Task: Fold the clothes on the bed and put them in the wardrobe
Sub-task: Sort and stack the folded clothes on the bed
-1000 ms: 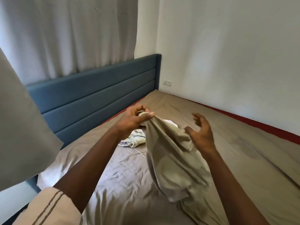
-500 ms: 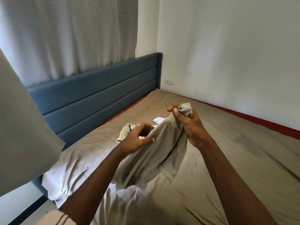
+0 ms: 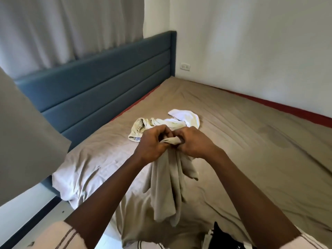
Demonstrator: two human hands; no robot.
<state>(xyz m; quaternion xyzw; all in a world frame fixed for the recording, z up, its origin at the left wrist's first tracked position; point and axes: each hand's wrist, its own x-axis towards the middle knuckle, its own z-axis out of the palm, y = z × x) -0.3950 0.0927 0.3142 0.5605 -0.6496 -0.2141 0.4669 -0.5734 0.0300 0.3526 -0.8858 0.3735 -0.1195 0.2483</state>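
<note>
The beige garment is hanging over the bed, its top edge bunched between both hands. The left hand and right hand are pinching it side by side, knuckles nearly touching. Behind them, pale clothes are lying crumpled near the headboard.

Both my arms reach forward, forearms bare. My left grip and right grip meet side by side, fingers curled, each pinching the cloth.
</note>
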